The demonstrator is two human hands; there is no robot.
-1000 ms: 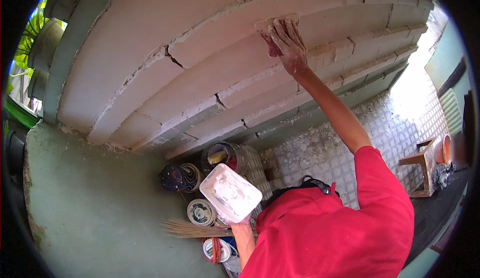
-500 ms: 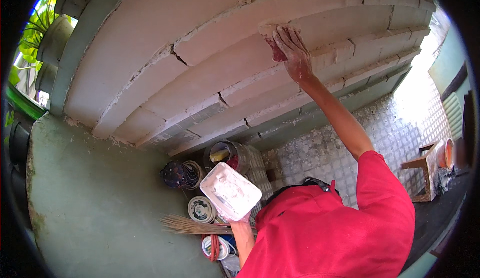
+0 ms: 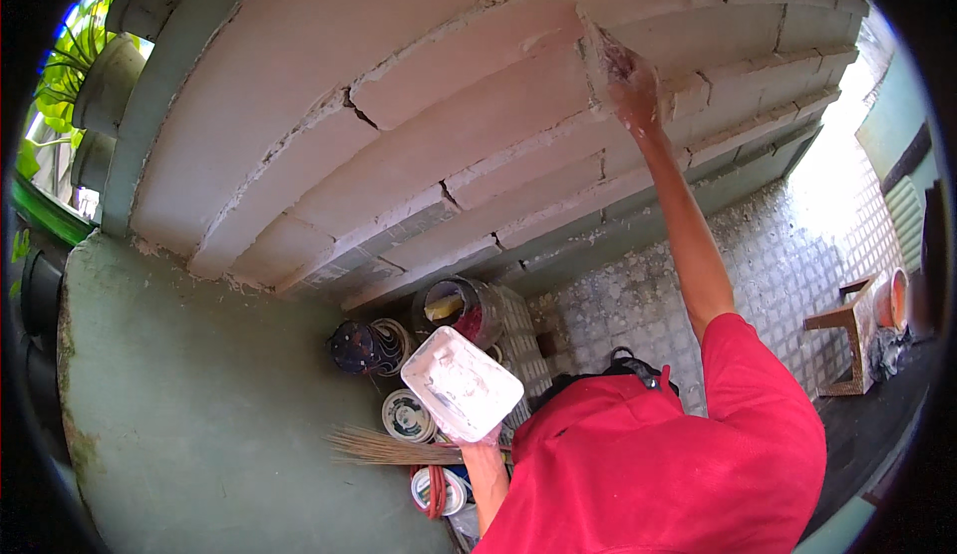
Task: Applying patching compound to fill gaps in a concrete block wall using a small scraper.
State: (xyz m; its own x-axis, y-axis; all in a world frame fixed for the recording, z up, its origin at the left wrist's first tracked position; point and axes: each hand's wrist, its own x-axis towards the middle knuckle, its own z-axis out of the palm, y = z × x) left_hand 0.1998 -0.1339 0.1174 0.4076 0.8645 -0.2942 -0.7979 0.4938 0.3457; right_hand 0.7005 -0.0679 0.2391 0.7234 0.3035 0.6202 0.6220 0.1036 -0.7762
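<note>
My right hand (image 3: pixel 635 93), smeared with white, is closed round a flat putty spreader (image 3: pixel 594 67). The spreader is tilted nearly edge-on, its long edge at the pale stepped wall surface (image 3: pixel 478 115). A fresh smear of putty (image 3: pixel 543 39) shows on the wall just left of the tool. Low in the middle, my left hand (image 3: pixel 482 440) grips a white rectangular tub (image 3: pixel 495 409) from beneath; most of its fingers are hidden. White putty (image 3: pixel 461 374) lies inside the tub.
Below the wall stand a dark bucket (image 3: pixel 488 310), lidded tubs (image 3: pixel 407 416) and a bundle of thin sticks (image 3: pixel 384 446). A small wooden stool (image 3: pixel 847 340) stands on the tiled floor (image 3: pixel 738 265) at right. Plant pots (image 3: pixel 108 80) line the upper left.
My right hand has moved right along the wall and turned, tipping the spreader from flat to nearly edge-on. The tub in my left hand has barely moved.
</note>
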